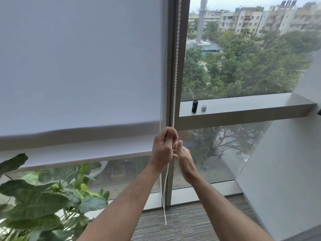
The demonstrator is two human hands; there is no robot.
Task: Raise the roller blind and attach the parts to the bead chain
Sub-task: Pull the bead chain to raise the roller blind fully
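A white roller blind [79,66] covers the left window pane; its bottom bar [74,153] hangs above the lower glass. The white bead chain [176,66] runs down along the dark window frame. My left hand [164,146] is shut on the chain just below the ledge height, and the chain's loop [165,197] dangles beneath it towards the floor. My right hand [184,155] is beside it, fingers apart, close to the chain. On the window ledge stand a black cylindrical part [194,106] and a small grey part [204,108].
A large leafy plant [40,200] fills the lower left. The grey window ledge [251,106] runs to the right. A white slanted wall [286,162] closes the right side. Striped carpet [182,221] lies below.
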